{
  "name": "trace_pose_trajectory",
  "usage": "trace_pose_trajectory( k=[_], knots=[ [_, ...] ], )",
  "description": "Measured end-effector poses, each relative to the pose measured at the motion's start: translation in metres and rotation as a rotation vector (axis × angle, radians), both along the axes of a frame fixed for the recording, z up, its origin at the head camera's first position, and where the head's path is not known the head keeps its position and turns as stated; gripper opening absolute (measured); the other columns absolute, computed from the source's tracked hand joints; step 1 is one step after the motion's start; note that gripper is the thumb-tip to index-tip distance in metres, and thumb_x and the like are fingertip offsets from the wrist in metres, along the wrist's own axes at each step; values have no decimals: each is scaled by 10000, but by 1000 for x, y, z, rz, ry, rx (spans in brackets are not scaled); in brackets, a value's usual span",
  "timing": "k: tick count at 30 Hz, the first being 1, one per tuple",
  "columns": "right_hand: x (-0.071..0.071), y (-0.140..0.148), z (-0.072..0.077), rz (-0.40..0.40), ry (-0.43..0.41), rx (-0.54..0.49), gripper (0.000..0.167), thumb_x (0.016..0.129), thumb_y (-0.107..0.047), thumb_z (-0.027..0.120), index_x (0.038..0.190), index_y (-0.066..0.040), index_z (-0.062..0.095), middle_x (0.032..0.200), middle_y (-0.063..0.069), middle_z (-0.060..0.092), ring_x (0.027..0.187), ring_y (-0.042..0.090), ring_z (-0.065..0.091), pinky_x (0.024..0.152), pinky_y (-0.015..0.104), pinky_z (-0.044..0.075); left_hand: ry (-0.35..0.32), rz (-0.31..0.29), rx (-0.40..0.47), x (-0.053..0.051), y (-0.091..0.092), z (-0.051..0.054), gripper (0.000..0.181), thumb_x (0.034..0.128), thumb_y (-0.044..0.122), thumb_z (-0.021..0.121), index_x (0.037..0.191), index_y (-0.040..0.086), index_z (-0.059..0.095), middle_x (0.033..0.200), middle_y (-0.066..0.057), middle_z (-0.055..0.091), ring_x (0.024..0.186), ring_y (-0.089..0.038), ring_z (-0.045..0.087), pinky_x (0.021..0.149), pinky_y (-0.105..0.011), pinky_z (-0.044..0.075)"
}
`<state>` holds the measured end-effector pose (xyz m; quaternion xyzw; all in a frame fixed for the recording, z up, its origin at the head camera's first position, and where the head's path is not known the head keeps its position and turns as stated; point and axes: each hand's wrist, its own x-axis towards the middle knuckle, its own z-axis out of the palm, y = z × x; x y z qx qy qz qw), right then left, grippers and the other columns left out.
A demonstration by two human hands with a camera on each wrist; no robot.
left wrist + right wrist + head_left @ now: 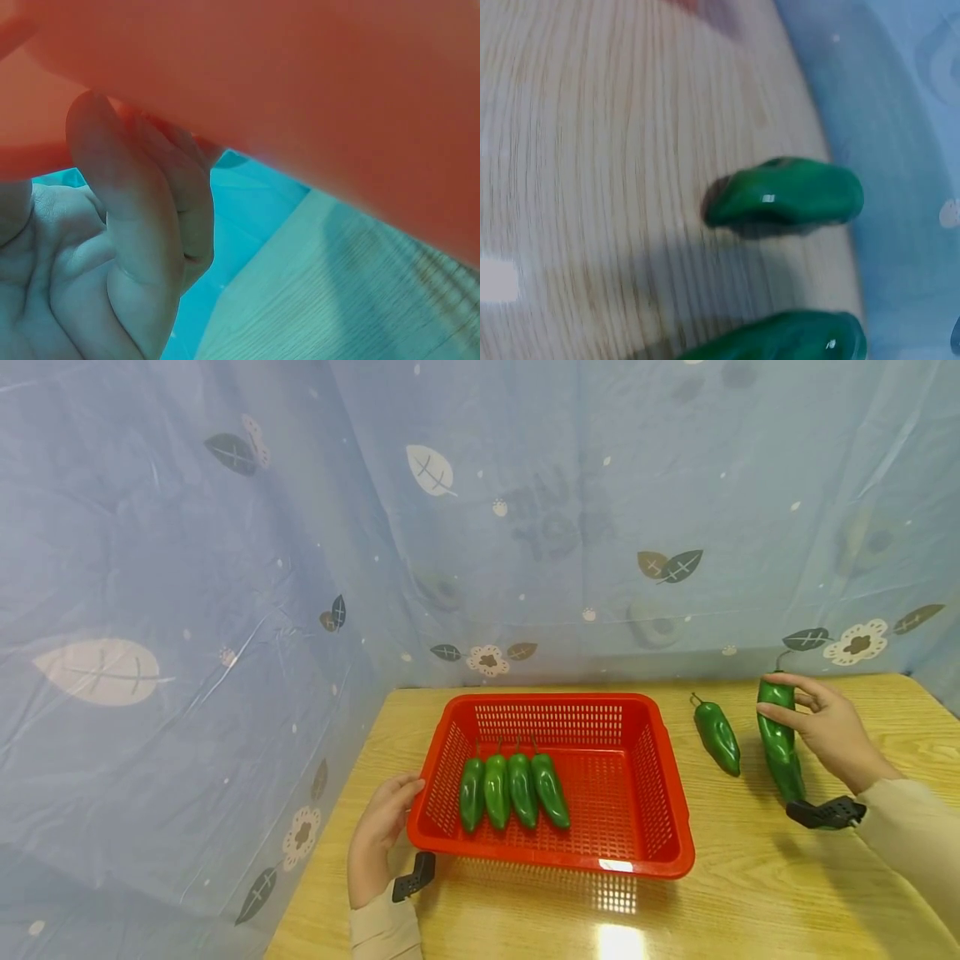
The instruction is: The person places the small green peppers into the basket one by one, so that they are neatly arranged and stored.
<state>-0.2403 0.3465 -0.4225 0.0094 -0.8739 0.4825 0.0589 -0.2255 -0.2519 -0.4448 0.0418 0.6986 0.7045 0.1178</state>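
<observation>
My left hand [386, 810] grips the left rim of a red plastic basket [551, 699]. In the left wrist view its fingers [139, 217] reach up against the basket's edge. Several green chili peppers [497, 792] lie side by side in the basket's left half, stems pointing away. Off to the right, my right hand [836, 731] pinches a green chili pepper [777, 735] between thumb and fingers, its stem upward. A darker green stretch [786, 779] shows below it; whether this is a second pepper is hard to tell. The right wrist view does not show the hand.
Another green chili pepper [717, 739] lies on the wooden table [738, 860] between basket and right hand; the right wrist view shows it too. A blue leaf-patterned curtain [540, 568] hangs behind the table and along its left side.
</observation>
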Motion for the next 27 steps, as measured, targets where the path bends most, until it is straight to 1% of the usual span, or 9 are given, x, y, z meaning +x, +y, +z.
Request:
trace_pose_trajectory(
  k=[3, 6, 8, 10, 15, 21, 24, 26, 27],
  knots=[
    [0, -5, 2, -7, 5, -16, 575, 945, -355, 557, 1468, -302, 327, 1528, 24, 238, 1331, 333, 308, 679, 147, 455, -3, 5, 5, 0, 0, 0, 345, 985, 80, 425, 1213, -179, 416, 851, 4, 668, 781, -116, 668, 698, -270, 562],
    [-1, -9, 3, -17, 15, -33, 572, 938, -352, 569, 1461, -296, 344, 1430, 60, 324, 1148, 101, 397, 677, 147, 468, -5, 8, 8, 0, 0, 0, 345, 984, 77, 426, 1213, -181, 415, 852, 3, 667, 782, -117, 667, 700, -270, 560],
    [-1, -10, 3, -20, 24, -44, 570, 934, -344, 577, 1456, -283, 358, 1393, 18, 349, 1064, -28, 378, 678, 150, 469, -6, 6, 9, 0, 0, 0, 343, 984, 79, 429, 1210, -179, 418, 850, 2, 667, 779, -118, 668, 698, -270, 561],
    [-1, -11, 3, -20, 31, -60, 566, 932, -332, 585, 1451, -271, 369, 1327, -61, 396, 1021, -93, 378, 670, 163, 478, -4, -1, 11, 0, -1, 0, 342, 986, 84, 434, 1204, -179, 419, 845, 3, 668, 774, -117, 669, 692, -269, 562],
    [-1, -13, 3, -18, 43, -102, 555, 930, -292, 595, 1441, -239, 386, 1143, -260, 404, 957, -131, 449, 642, 218, 521, 1, -11, 12, 0, -1, 0, 327, 987, 90, 439, 1186, -169, 431, 833, 7, 668, 765, -116, 671, 683, -271, 565],
    [-2, -22, 9, 4, 62, -156, 536, 936, -252, 591, 1433, -199, 397, 1133, -233, 453, 904, -100, 530, 621, 254, 545, -5, 6, 6, 0, 0, 0, 320, 982, 83, 431, 1191, -159, 436, 845, 6, 668, 775, -117, 668, 691, -274, 563],
    [-2, -29, 14, 9, 57, -157, 533, 934, -254, 593, 1429, -197, 403, 1132, -228, 465, 919, -83, 532, 636, 238, 540, -8, 14, 7, 0, 0, 0, 321, 982, 78, 428, 1196, -161, 433, 843, 0, 669, 771, -120, 669, 686, -272, 563],
    [-3, -33, 17, 6, 48, -121, 540, 933, -287, 593, 1432, -214, 399, 1175, -210, 463, 1026, -36, 502, 663, 202, 517, -11, 20, 6, 0, 1, 0, 322, 980, 74, 429, 1197, -165, 434, 843, -4, 669, 771, -123, 670, 685, -273, 564],
    [-3, -35, 19, 11, 44, -107, 549, 933, -300, 592, 1438, -217, 392, 1239, -175, 459, 1131, 20, 480, 738, 225, 507, -14, 25, 6, 0, 1, 0, 322, 979, 71, 429, 1197, -166, 435, 842, -6, 668, 770, -125, 671, 684, -274, 564]
  ],
)
